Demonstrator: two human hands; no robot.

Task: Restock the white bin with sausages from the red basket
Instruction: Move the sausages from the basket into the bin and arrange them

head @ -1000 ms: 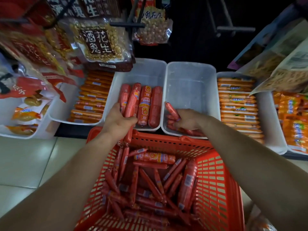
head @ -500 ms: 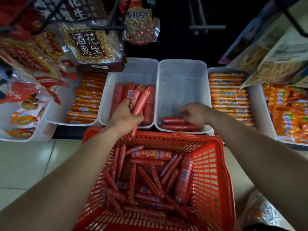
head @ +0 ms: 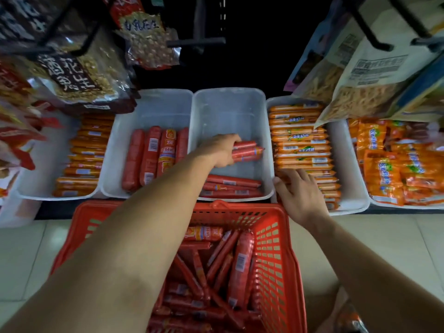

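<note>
Where the shelf begins on the left, peanut packets point(head: 79, 75) hang above a bin of orange sticks point(head: 81, 159), and beside it thick red sausages point(head: 149, 157) lie side by side in their own bin. Near the person sits the red basket point(head: 271, 260), just in front of the bins, with a loose heap of sausages point(head: 216, 258) inside. Above it the left arm reaches into the white bin point(head: 228, 109), where the left grip point(head: 221, 150) is curled round a bundle of sausages point(head: 248, 151) held crosswise at mid-bin (whether it touches the bin floor I cannot tell). A row of sausages point(head: 230, 186) lies at that bin's near end. Further right, the right grip point(head: 300, 191) is wide, its fingers spread on the orange sausages point(head: 300, 140) of the next bin, its thumb at the rim between the two bins. Farthest right lie orange packets point(head: 384, 164).
</note>
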